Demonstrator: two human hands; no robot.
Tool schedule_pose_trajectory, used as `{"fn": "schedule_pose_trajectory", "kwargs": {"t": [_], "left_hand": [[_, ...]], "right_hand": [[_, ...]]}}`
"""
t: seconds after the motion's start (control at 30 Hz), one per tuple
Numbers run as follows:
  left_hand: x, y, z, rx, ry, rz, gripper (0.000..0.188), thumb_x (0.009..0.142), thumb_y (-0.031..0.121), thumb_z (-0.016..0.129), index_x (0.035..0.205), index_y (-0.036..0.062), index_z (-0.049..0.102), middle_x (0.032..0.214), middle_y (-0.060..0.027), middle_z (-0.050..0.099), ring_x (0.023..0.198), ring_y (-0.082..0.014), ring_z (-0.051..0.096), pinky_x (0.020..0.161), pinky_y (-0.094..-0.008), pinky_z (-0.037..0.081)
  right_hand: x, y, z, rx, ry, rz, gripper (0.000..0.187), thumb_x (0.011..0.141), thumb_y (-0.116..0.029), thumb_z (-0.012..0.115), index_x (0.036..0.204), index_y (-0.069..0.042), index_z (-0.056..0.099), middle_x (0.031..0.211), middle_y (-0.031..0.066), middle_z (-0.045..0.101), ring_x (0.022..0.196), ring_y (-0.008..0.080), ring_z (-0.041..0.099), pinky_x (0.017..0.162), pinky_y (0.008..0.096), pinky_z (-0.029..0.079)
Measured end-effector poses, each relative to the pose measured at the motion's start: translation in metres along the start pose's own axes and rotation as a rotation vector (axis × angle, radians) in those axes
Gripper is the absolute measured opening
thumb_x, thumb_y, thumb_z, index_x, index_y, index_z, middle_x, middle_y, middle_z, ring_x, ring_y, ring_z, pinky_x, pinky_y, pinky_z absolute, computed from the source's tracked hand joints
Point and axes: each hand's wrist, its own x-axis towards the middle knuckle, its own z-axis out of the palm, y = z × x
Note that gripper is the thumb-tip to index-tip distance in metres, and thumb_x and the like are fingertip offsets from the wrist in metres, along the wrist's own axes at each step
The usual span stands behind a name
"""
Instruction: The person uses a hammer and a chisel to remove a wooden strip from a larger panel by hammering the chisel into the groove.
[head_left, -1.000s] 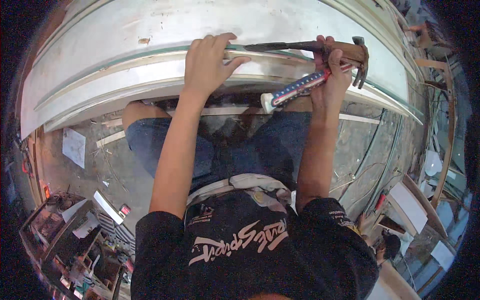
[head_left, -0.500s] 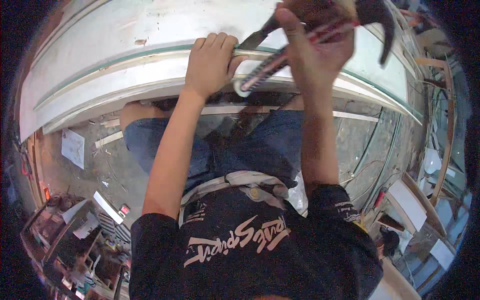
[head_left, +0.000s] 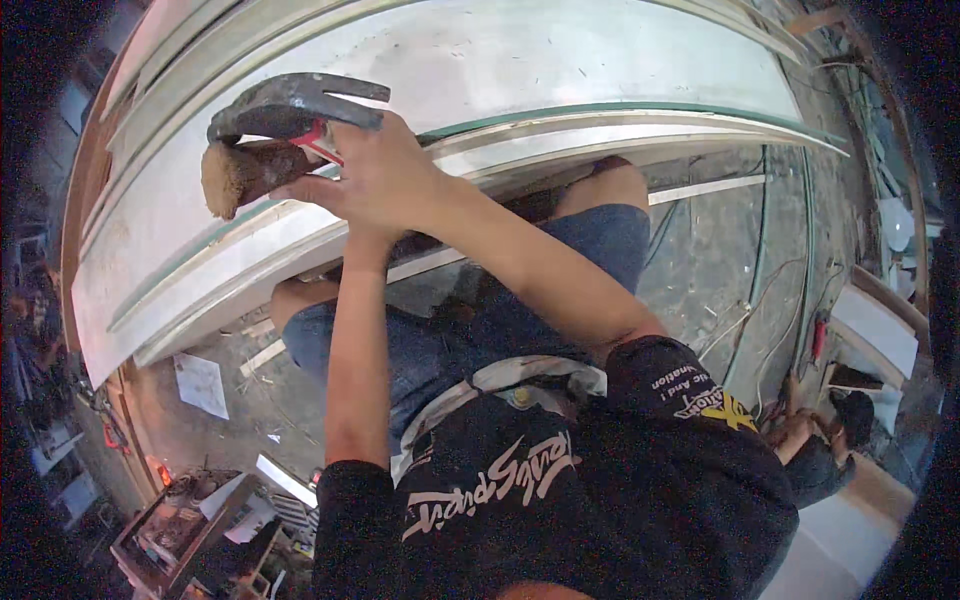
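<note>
My right hand (head_left: 390, 180) is closed around a claw hammer (head_left: 300, 95) with a dark metal head and some red below it. Right beside the hammer head, a thick brown wooden piece (head_left: 268, 172) with a frayed, pale end sticks out from the same hand; its other end is hidden. My left forearm (head_left: 358, 340) reaches up to the panel edge, where the right hand covers my left hand, so its fingers do not show. Both hands are over the near edge of a long whitish panel (head_left: 600, 55) with a green strip (head_left: 560, 107) along it.
Below the panel edge are my legs in dark shorts (head_left: 560, 260). Cables and a pale strip (head_left: 705, 188) lie on the concrete floor. A white sheet (head_left: 202, 385) is at the left, with cluttered wooden frames behind. Another person's hands (head_left: 795, 430) show at the lower right.
My right hand has swung left with the hammer and the wooden piece, and now crosses over my left hand. The view has shifted; another person's hands have come into it at the lower right.
</note>
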Motion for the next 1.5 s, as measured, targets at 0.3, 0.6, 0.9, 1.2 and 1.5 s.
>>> {"fn": "schedule_pose_trajectory", "kwargs": {"t": [0.3,0.6,0.9,1.2,1.5], "left_hand": [[0.001,0.001,-0.007,0.073,-0.064,-0.050,0.027,0.085,0.022,0.064,0.106,0.0074,0.060,0.097,-0.0088,0.059,0.096,-0.0280,0.056,0.083,-0.0411,0.039],[0.006,0.012,-0.009,0.059,-0.085,-0.114,0.029,0.086,0.030,0.066,0.100,0.0055,0.061,0.091,-0.0098,0.058,0.092,-0.0291,0.056,0.079,-0.0411,0.040],[0.002,0.007,-0.002,0.062,-0.134,-0.090,0.027,0.088,0.032,0.064,0.088,0.0070,0.074,0.108,-0.0048,0.061,0.099,-0.0251,0.054,0.084,-0.0412,0.041],[-0.011,-0.002,0.004,-0.098,-0.034,-0.178,0.027,0.069,0.012,0.072,0.095,0.0146,0.066,0.106,0.0021,0.067,0.105,-0.0238,0.057,0.093,-0.0447,0.041],[-0.008,0.003,-0.011,0.028,-0.072,-0.132,0.016,0.078,0.021,0.070,0.087,0.0093,0.065,0.099,-0.0061,0.058,0.093,-0.0290,0.053,0.081,-0.0435,0.042]], "right_hand": [[-0.009,0.034,-0.020,0.118,0.146,0.190,0.043,0.081,-0.036,0.079,0.099,0.001,0.066,0.093,0.0133,0.071,0.086,0.0214,0.069,0.077,0.0356,0.054],[-0.038,0.118,-0.079,0.989,0.909,0.631,0.056,0.094,-0.050,0.057,0.115,-0.003,0.036,0.099,0.0197,0.062,0.072,0.0333,0.070,0.062,0.0463,0.063],[-0.025,0.077,-0.078,0.607,0.749,0.238,0.064,0.091,-0.050,0.063,0.112,0.008,0.044,0.092,0.0186,0.064,0.066,0.0288,0.068,0.062,0.0429,0.063],[0.006,0.043,-0.059,0.532,0.448,0.233,0.024,0.085,-0.023,0.077,0.092,-0.005,0.061,0.080,0.0045,0.070,0.071,0.0174,0.069,0.069,0.0317,0.054],[0.042,0.040,-0.056,0.567,0.223,0.167,0.035,0.089,-0.022,0.075,0.105,0.002,0.055,0.081,0.0096,0.066,0.068,0.0159,0.066,0.060,0.0278,0.055]]}}
